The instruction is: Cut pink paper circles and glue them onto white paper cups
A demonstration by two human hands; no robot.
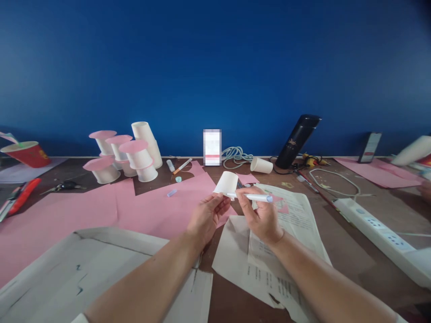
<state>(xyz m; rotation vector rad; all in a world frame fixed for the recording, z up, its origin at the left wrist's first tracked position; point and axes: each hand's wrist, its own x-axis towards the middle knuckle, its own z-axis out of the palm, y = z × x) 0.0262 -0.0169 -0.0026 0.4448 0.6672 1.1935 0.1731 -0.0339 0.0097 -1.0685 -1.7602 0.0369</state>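
A white paper cup [226, 182] is held up at its rim by my left hand [212, 213], fingers closed on it. My right hand [261, 217] grips a white marker [255, 197] with a bluish end; its tip points left and meets or nearly meets the cup's lower edge. Whether the tip touches cannot be made out. Below the hands lie pink paper [161, 202] and printed sheets [299, 220]. A small purple cap [172, 193] rests on the pink paper, left of the cup.
Paper cups with pink paper discs [134, 147] stand stacked at the back left. A phone [212, 148] leans on the blue wall, near a cup on its side [261, 165] and a black flask [298, 141]. To the right runs a power strip [377, 237]; a co-worker's hand [426, 190] shows beyond.
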